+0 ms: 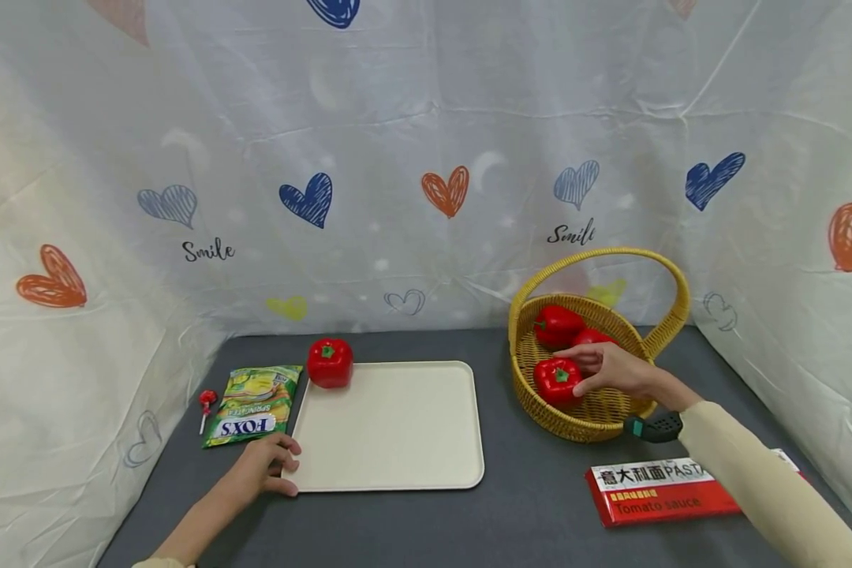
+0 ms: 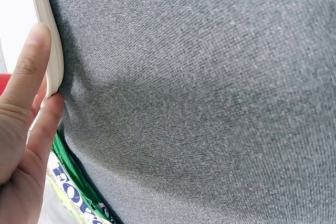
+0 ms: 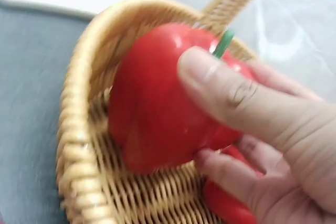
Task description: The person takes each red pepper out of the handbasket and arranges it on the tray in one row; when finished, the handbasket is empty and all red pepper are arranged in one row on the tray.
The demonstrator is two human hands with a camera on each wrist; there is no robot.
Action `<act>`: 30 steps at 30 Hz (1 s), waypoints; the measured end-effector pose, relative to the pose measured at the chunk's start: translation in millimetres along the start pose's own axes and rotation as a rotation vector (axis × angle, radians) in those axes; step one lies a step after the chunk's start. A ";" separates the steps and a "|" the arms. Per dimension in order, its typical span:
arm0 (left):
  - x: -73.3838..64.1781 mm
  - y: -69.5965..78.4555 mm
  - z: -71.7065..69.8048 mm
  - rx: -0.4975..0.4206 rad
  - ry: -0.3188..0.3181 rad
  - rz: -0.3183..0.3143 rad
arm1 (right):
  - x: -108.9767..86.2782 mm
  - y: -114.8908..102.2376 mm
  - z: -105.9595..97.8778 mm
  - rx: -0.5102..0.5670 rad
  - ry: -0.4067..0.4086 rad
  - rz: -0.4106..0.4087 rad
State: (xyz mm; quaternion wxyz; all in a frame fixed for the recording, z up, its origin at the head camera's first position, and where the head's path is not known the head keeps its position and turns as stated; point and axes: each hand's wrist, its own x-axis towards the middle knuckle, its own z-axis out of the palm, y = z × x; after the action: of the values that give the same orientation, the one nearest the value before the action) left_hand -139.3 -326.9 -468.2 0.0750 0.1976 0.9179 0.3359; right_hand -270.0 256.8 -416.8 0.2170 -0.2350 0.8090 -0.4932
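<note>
The right hand (image 1: 610, 371) holds a red pepper (image 1: 557, 382) between thumb and fingers, inside the basket (image 1: 575, 430) at the right. The left hand (image 1: 261, 467) pinches the tray (image 1: 390, 426) at its near left corner.

The head view looks forward and down over the dark table (image 1: 532, 505), far enough back to reach the patterned sheet (image 1: 383, 102) behind. The left wrist view sits very near the tray (image 2: 54, 69), its rim along the left margin; the head view shares that rim and the packet (image 2: 73, 192). The right wrist view looks down into the basket (image 3: 79, 129) from close by, sharing it and a red pepper (image 3: 152, 103) with the head
</note>
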 end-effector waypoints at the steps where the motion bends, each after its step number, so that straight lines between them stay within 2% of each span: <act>1: 0.0 0.0 0.1 0.001 -0.001 0.000 | -1.6 0.7 -0.6 0.013 0.011 0.008; 4: 0.0 0.4 0.2 -0.004 -0.001 -0.008 | -6.2 1.3 -0.7 0.060 0.061 0.041; 8: 0.5 0.4 0.1 -0.007 -0.005 -0.015 | -12.6 -3.8 1.8 0.113 0.124 0.047; 15: 0.7 0.3 0.0 0.008 -0.014 -0.016 | -20.7 -30.5 10.5 0.163 0.164 -0.004; 22: 0.9 -0.2 0.9 -0.014 -0.009 -0.030 | -24.7 -65.7 26.7 0.209 0.148 0.033; 27: 1.1 -0.2 0.6 -0.019 -0.010 -0.034 | -16.8 -81.7 45.8 0.311 0.121 0.069; 30: 1.1 0.1 0.4 -0.032 -0.008 -0.045 | -9.9 -87.1 56.3 0.340 0.120 0.052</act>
State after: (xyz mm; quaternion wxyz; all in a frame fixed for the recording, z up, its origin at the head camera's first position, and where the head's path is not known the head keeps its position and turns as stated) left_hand -140.2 -326.1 -468.4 0.0895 0.1771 0.9163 0.3479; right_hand -214.8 188.4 -360.9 0.2175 -0.1442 0.7311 -0.6304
